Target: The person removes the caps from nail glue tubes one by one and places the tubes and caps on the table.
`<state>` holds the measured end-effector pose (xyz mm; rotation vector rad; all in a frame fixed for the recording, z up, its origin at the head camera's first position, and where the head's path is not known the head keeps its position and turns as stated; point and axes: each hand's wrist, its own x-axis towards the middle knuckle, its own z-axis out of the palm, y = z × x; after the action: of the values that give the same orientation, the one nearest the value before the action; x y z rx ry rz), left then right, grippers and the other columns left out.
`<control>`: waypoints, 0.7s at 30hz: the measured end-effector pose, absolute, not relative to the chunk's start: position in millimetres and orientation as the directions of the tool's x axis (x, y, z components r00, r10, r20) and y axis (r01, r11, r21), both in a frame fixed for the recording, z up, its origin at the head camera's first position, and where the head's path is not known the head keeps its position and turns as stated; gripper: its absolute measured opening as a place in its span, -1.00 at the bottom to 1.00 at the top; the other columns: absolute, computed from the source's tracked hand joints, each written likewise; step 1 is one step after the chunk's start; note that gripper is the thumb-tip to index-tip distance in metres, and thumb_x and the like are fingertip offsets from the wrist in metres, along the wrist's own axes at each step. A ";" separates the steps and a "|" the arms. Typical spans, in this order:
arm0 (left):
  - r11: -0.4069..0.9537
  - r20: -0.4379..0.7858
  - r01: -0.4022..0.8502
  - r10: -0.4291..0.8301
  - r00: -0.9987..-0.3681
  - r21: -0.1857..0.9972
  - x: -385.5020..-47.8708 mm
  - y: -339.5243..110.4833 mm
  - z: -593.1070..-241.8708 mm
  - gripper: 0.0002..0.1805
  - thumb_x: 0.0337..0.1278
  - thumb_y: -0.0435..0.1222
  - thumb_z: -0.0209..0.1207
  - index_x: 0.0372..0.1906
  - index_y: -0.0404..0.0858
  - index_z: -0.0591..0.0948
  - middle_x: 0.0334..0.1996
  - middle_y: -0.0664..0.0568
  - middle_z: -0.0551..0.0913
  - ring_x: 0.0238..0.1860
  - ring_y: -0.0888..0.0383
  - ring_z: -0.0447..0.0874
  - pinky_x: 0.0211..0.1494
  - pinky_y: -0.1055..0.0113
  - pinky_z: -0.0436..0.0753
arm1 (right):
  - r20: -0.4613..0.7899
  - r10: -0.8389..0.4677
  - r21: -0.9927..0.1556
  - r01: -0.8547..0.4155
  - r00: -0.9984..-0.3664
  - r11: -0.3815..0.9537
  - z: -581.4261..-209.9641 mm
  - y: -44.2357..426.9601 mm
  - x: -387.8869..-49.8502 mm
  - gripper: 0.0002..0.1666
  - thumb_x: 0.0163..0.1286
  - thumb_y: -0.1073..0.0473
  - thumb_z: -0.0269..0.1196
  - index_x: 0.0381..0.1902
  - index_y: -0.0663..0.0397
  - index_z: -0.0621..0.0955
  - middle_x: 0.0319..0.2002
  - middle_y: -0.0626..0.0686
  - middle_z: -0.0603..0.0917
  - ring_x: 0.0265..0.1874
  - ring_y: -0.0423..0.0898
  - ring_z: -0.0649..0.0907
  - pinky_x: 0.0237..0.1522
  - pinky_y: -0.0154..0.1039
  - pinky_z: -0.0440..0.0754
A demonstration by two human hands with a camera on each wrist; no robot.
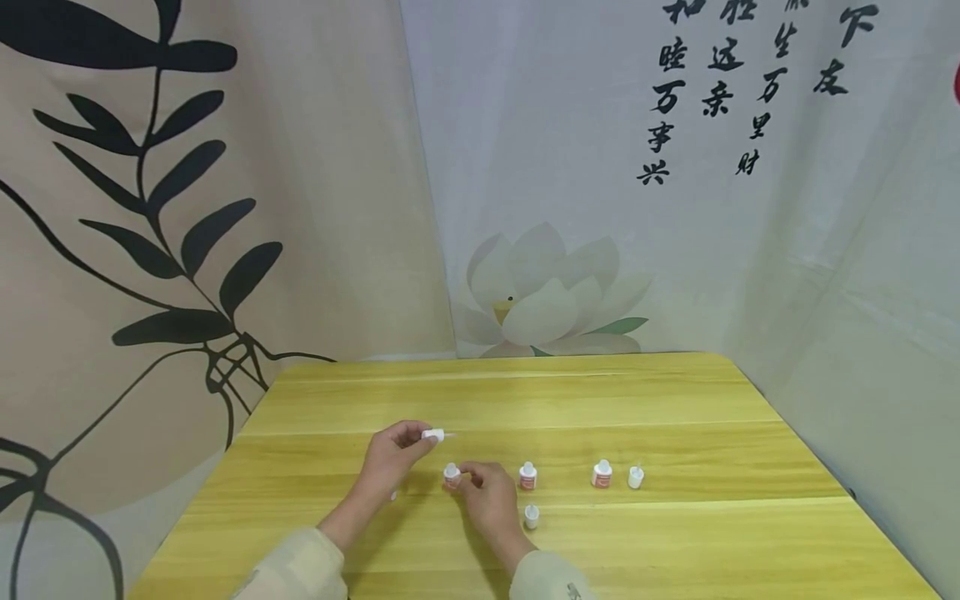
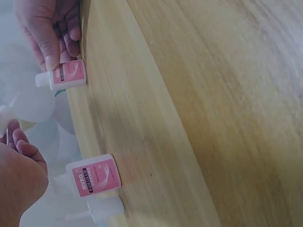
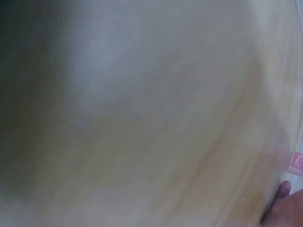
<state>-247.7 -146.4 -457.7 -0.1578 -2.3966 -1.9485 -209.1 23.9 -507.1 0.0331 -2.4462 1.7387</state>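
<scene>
My left hand [image 1: 395, 454] pinches a white brush cap [image 1: 432, 435], raised above the table, its thin brush pointing right. Just below and to the right, my right hand [image 1: 483, 496] holds a small nail glue bottle [image 1: 451, 475] with a pink label. The left wrist view shows the same bottle [image 2: 68, 75] under the right thumb, standing on the wood with its white neck uncapped. Only part of the left-hand cap [image 2: 4, 118] enters that view. In the right wrist view, my right hand [image 3: 286, 210] and a pink-labelled bottle [image 3: 297, 163] are cut off at the edge.
Right of my hands stand two more bottles [image 1: 527, 477] [image 1: 602, 475] and two white caps [image 1: 532, 517] [image 1: 636, 477]. Nearer in the left wrist view are another nail glue bottle [image 2: 97, 176] and a white cap [image 2: 106, 208]. The wooden table [image 1: 675, 550] meets a printed curtain [image 1: 360, 208] behind.
</scene>
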 end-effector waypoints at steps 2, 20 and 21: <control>0.206 0.102 0.110 0.049 -0.994 0.972 -248.3 -146.2 -458.6 -0.79 0.17 -0.30 0.36 -0.13 -0.30 0.68 -0.30 -0.05 0.64 -0.22 0.07 0.58 -0.03 0.04 0.61 | 0.126 0.061 -0.940 -0.099 -0.990 0.326 -506.5 23.7 -208.8 -0.91 0.24 0.14 0.40 -0.28 -0.06 0.76 -0.26 -0.05 0.60 -0.27 -0.12 0.50 -0.22 -0.17 0.47; 0.240 0.099 0.107 0.046 -0.994 0.965 -247.3 -144.4 -459.4 -0.76 0.18 -0.31 0.35 -0.07 -0.29 0.70 -0.28 -0.01 0.67 -0.18 0.09 0.63 -0.02 0.12 0.64 | 0.137 0.068 -0.935 -0.107 -0.988 0.337 -506.3 23.1 -209.0 -0.91 0.24 0.13 0.40 -0.28 -0.07 0.77 -0.21 -0.03 0.62 -0.25 -0.13 0.51 -0.20 -0.16 0.49; 0.240 0.101 0.109 0.046 -0.994 0.964 -247.1 -144.1 -459.2 -0.78 0.17 -0.32 0.35 -0.09 -0.29 0.70 -0.28 -0.01 0.68 -0.19 0.10 0.63 -0.04 0.16 0.64 | 0.136 0.068 -0.936 -0.106 -0.988 0.336 -506.5 23.0 -209.2 -0.91 0.24 0.13 0.40 -0.28 -0.07 0.77 -0.22 -0.04 0.62 -0.25 -0.13 0.51 -0.20 -0.16 0.49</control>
<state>-247.1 -144.1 -459.2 -0.1529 -2.4334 -1.8990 -209.2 23.0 -506.5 0.0349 -2.4409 1.7275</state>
